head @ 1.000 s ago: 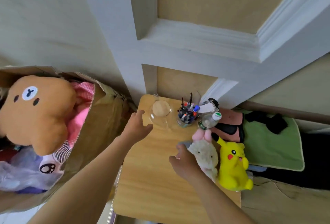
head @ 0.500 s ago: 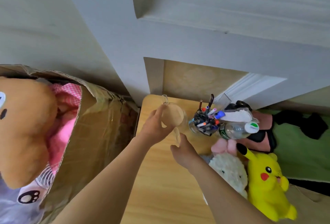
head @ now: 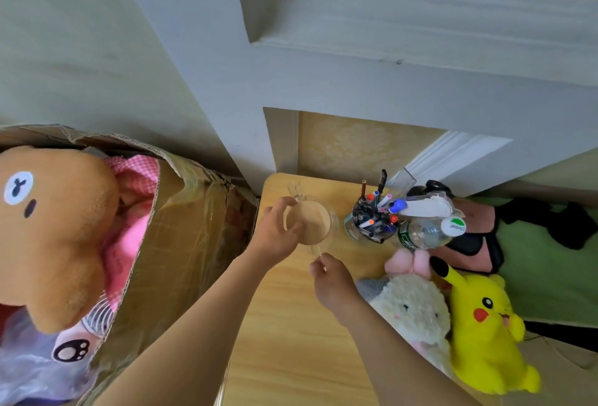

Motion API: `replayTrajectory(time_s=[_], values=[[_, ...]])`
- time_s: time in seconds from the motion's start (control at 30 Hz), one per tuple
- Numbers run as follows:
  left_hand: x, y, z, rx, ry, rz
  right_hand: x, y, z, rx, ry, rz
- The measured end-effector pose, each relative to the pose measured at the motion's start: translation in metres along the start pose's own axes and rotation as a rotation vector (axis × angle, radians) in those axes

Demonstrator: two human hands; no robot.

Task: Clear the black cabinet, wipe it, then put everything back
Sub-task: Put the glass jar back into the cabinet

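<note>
Left hand (head: 275, 234): grip closed round the rim of one clear jug (head: 314, 224). Right hand (head: 330, 282): grip pinching the jug's handle (head: 314, 252). Jug located over the far left part of the tabletop (head: 291, 341); contact with it cannot be told. One second clear glass (head: 296, 190) stands just behind. One pen jar (head: 372, 221), full, to the right. One plastic bottle (head: 424, 232) lies beside it; green writing on its white cap (head: 453, 226), not legible. Two plush toys at the right edge: one white (head: 411, 308), one yellow (head: 482, 324). One brown plush (head: 55, 227) in one cardboard box (head: 181, 243), left.
</note>
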State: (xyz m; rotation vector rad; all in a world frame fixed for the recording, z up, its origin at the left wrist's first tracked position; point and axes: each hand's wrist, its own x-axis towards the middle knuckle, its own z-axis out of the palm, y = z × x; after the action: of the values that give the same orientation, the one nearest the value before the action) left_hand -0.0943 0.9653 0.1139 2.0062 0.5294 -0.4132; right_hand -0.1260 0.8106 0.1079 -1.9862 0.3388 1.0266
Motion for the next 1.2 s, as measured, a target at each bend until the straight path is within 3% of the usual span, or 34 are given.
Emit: replayTrajectory(time_s=[0.13,0.23,0.43,0.57,0.8,1.2], values=[[-0.032,0.009,-0.014,-0.018,0.028,0.034,-0.033,-0.007,-0.011,-0.035,-0.024,-0.042],[-0.065,0.021,-0.024,-0.054,0.033,-0.052,-0.066,-0.01,-0.026,-0.082,-0.047,-0.086],[-0.141,0.057,-0.03,-0.221,-0.131,-0.197,-0.148,0.002,-0.066,-0.11,-0.115,-0.181],[-0.204,0.091,-0.011,-0.32,-0.147,-0.218,-0.21,0.03,-0.1,-0.119,-0.084,-0.234],[-0.33,0.165,0.073,-0.392,-0.143,-0.161,-0.33,0.115,-0.176,-0.041,0.039,-0.324],[-0.455,0.332,0.282,-0.208,-0.459,0.134,-0.497,0.287,-0.337,0.202,0.416,-0.285]])
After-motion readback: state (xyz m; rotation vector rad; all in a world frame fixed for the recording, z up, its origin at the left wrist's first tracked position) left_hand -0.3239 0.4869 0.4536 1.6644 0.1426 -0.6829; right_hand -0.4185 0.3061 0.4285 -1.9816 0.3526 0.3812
